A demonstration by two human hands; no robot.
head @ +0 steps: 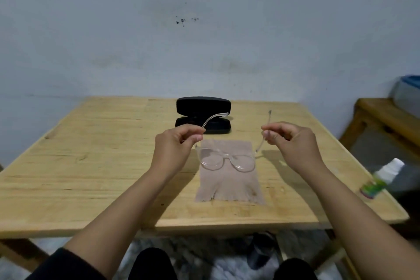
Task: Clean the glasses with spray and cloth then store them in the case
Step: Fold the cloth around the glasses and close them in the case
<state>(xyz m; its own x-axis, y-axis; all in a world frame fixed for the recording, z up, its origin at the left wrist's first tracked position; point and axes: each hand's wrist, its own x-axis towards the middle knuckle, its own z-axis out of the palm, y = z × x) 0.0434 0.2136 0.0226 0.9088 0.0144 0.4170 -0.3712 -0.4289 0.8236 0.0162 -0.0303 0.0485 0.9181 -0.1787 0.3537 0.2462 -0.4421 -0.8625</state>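
— Holding the glasses (227,160) by both arms, is that right?

— Yes. The left hand (176,143) pinches one temple between thumb and fingers, and the right hand (292,141) pinches the other the same way. Both hands are clenched on the frame.

— Which way do the glasses face?

— The lenses hang low and toward the person, while the temple tips point up and away toward the wall. The frame is clear plastic, spread wide open between the hands.

— Are they resting on anything?

— They sit over the cloth (229,179). Whether the lens rims touch it or hover just above, I cannot tell.

— And the cloth?

— A beige square lying flat on the counter (91,166), near the middle, with its near edge a little frayed and uneven.

— Where is the case (203,118)?

— Black, open, beyond the cloth toward the wall. Its lid stands up and its tray lies flat on the counter. The left temple tip crosses in front of it from this view.

— The spray (381,177)?

— Lying on its side at the right edge of the counter, well apart from the hands. White top, colourful label, somewhat blurred.

— Anything else?

— A wooden bench (384,118) stands to the right, off the counter.
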